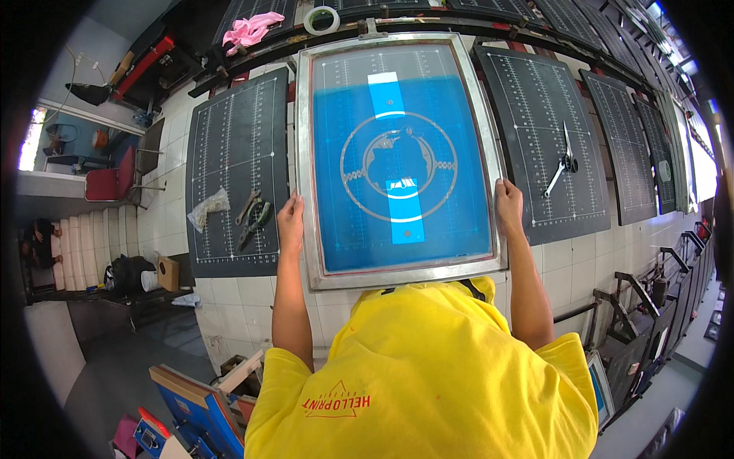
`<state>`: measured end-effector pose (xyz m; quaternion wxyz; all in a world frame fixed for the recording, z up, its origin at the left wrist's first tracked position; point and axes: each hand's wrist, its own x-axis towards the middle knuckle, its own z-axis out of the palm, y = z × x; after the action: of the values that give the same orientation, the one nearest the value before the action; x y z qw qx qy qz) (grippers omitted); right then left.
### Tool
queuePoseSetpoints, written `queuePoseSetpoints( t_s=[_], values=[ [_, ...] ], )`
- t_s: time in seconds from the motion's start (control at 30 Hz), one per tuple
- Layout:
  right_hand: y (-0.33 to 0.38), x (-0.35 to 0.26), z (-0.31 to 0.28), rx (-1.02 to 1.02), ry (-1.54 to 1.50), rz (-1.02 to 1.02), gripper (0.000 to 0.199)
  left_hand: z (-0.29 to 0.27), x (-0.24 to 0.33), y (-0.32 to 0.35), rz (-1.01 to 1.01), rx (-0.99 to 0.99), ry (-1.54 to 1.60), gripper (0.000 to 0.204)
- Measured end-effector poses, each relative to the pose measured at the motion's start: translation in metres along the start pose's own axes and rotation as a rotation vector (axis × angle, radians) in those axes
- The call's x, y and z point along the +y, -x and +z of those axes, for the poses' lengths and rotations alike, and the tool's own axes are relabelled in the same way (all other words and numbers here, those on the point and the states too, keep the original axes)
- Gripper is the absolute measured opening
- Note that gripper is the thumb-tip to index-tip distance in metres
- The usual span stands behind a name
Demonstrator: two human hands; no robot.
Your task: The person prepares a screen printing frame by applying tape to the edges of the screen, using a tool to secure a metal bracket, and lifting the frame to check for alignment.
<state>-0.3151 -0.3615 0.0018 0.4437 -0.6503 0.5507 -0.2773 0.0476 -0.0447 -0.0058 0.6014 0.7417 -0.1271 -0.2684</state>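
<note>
A screen printing frame (pixel 413 274) with silver metal sides and blue-coated mesh is in front of me, over a dark platen. A round ring design with a figure shows in the mesh. Two pale strips show in the blue, an upper strip (pixel 384 88) and a lower strip (pixel 407 222). My left hand (pixel 290 218) grips the frame's left side near its lower corner. On the opposite side, my right hand (pixel 510 205) is closed round the edge, thumb on top. The far end of the frame meets a metal clamp (pixel 372 29).
Gridded dark platens stand on both sides. On the left platen (pixel 237 138) lie pliers (pixel 256 218), a wrench (pixel 247 205) and a plastic bag (pixel 209 208). Black-handled scissors (pixel 569 162) rest on the right platen (pixel 535 115). Beyond are a pink cloth (pixel 252 30) and a tape roll (pixel 321 21).
</note>
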Motion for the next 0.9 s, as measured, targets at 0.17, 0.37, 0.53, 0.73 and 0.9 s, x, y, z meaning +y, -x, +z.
queuePoseSetpoints(
  t_s=[0.17, 0.37, 0.53, 0.73, 0.9],
  values=[
    [0.0, 0.0, 0.002, 0.009, -0.024, -0.017, 0.031, -0.004, -0.003, -0.001, -0.027, -0.013, 0.033, 0.048],
    [0.009, -0.02, 0.002, 0.013, 0.002, -0.001, 0.031, -0.004, -0.004, 0.0, -0.004, -0.016, 0.061, 0.047],
    [0.004, -0.012, -0.004, 0.0, 0.037, 0.013, 0.033, 0.002, 0.003, 0.001, -0.017, -0.003, 0.06, 0.044],
    [0.006, -0.01, 0.003, 0.03, -0.039, -0.025, 0.033, -0.004, -0.003, -0.001, -0.034, 0.013, 0.062, 0.044],
    [-0.002, 0.005, 0.0, 0.001, -0.06, -0.016, 0.03, -0.003, -0.008, -0.005, -0.047, 0.007, 0.079, 0.047]
  ],
)
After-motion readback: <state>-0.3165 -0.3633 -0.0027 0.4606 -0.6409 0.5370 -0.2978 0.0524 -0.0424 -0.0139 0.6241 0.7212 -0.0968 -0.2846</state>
